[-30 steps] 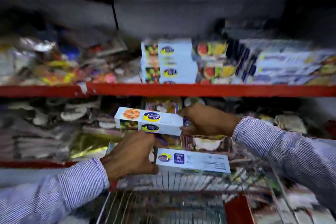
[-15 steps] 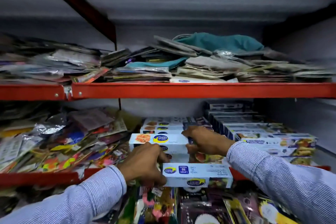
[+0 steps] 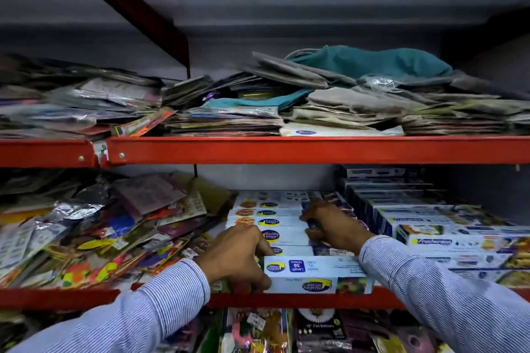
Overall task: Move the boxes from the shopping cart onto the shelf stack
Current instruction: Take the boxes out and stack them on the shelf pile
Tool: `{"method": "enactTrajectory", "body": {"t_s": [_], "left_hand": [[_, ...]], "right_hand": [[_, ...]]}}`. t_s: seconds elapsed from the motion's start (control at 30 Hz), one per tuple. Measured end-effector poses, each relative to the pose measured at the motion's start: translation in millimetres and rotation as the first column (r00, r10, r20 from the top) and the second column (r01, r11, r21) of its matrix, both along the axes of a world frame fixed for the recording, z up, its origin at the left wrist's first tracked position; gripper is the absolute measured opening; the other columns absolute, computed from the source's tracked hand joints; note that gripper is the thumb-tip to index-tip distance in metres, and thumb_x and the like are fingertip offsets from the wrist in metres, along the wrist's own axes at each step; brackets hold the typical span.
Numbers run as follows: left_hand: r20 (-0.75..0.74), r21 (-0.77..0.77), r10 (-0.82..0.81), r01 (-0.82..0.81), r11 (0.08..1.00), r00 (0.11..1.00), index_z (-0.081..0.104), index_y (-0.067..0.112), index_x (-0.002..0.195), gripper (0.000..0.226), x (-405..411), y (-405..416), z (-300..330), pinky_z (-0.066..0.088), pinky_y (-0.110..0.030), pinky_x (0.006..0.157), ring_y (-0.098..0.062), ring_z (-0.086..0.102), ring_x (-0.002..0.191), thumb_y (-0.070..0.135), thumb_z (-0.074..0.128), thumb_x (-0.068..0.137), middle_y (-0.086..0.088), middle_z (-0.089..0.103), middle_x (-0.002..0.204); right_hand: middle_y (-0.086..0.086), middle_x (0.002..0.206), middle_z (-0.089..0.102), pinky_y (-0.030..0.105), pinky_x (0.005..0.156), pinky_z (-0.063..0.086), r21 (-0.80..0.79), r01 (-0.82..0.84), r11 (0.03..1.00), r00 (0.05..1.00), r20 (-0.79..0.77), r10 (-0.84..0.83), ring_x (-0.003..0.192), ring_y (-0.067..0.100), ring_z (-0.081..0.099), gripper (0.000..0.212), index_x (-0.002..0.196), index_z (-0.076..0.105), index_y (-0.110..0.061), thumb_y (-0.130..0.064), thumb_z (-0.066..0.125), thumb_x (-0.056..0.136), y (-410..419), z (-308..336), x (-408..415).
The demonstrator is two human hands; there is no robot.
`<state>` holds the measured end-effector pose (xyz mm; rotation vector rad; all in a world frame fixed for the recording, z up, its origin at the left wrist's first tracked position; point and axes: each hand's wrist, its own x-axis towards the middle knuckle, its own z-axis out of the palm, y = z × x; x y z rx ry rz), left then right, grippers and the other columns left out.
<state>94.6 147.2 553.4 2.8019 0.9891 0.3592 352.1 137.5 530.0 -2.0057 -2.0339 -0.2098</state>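
1. Head view: I am reaching both arms in striped sleeves onto the middle red shelf [image 3: 286,299], toward a stack of white and blue boxes [image 3: 272,209].
2. My left hand [image 3: 239,255] is curling around the left end of the lower box [image 3: 312,274]; my thumb is lying under its near corner and my fingers are draping over its top edge, so I am grasping that box.
3. The lower box is sitting at the front lip of the shelf, printed side up, stretching rightward from my left fingertips to my right sleeve [image 3: 430,289].
4. My right hand [image 3: 334,225] is clamping the right end of the upper box [image 3: 282,231], fingers bent over its end, thumb on the near side.
5. The upper box is lying just beyond my left knuckles, on top of the stack, with more identical boxes stepping back behind my right fingers.
6. To the right of my right wrist, rows of longer blue and white cartons [image 3: 447,238] are filling the shelf.
7. To the left of my left hand, a loose heap of colourful packets [image 3: 94,232] is spreading along the shelf.
8. Above my fingers, the upper shelf [image 3: 315,149] is carrying flat grey and teal packets [image 3: 358,89].
9. The shopping cart is out of sight.
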Motion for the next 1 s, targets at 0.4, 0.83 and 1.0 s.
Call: {"method": "enactTrajectory", "body": {"t_s": [0.4,0.83,1.0], "left_hand": [[0.08,0.059,-0.017,0.013,0.998,0.997,0.075,0.027,0.112,0.05,45,41,-1,0.036,-0.011,0.046,0.0,0.066,0.056,0.035,0.083,0.063,0.004,0.08,0.077],[0.17,0.384,-0.118,0.045,0.922,0.978,0.074,0.023,0.114,0.039,52,57,-53,0.053,-0.038,0.097,-0.02,0.058,0.118,0.048,0.064,0.085,-0.001,0.07,0.125],[0.198,0.364,-0.118,0.039,0.931,0.973,0.066,0.023,0.128,0.047,52,55,-57,0.051,-0.033,0.102,-0.014,0.059,0.124,0.048,0.064,0.089,0.002,0.064,0.136]], "right_hand": [[0.0,0.089,0.078,0.001,0.062,0.037,0.105,-0.031,0.994,0.982,-0.183,0.05,0.07,0.001,0.061,0.017,0.1,0.076,-0.015,-0.015,0.062,0.09,-19,31,11],[0.008,0.132,0.06,0.043,0.09,0.051,0.103,-0.036,0.994,0.999,0.006,0.036,0.119,0.029,0.055,0.035,0.124,0.05,-0.02,-0.042,0.047,0.096,-52,-24,-1],[0.007,0.134,0.06,0.045,0.093,0.051,0.114,-0.044,0.992,0.999,-0.025,0.047,0.12,0.028,0.056,0.032,0.124,0.054,-0.014,-0.032,0.05,0.098,-54,-21,-1]]}}
